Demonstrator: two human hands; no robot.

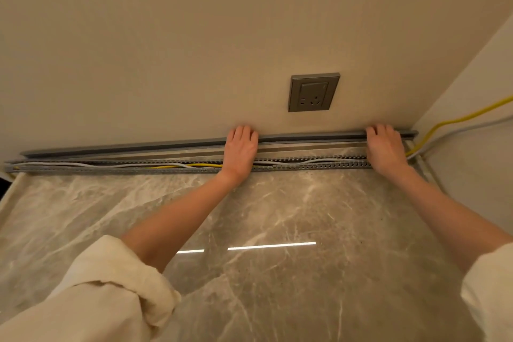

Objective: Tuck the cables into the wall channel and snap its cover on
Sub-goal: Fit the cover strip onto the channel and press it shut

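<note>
A long grey slotted channel (111, 169) lies along the back of the marble surface, its top uncovered. A yellow cable (200, 165) and a white cable (319, 160) run inside it. Behind it, against the foot of the wall, rests the long grey cover (311, 136). My left hand (241, 148) reaches over the channel, fingers curled on the cover near its middle. My right hand (384, 146) grips the cover near its right end. Both palms hide parts of the channel and cables.
A grey wall socket (313, 92) sits above the cover between my hands. The yellow cable (455, 119) and a grey cable (472, 128) leave the channel's right end and climb the side wall. The glossy marble top (277, 272) spreads toward me.
</note>
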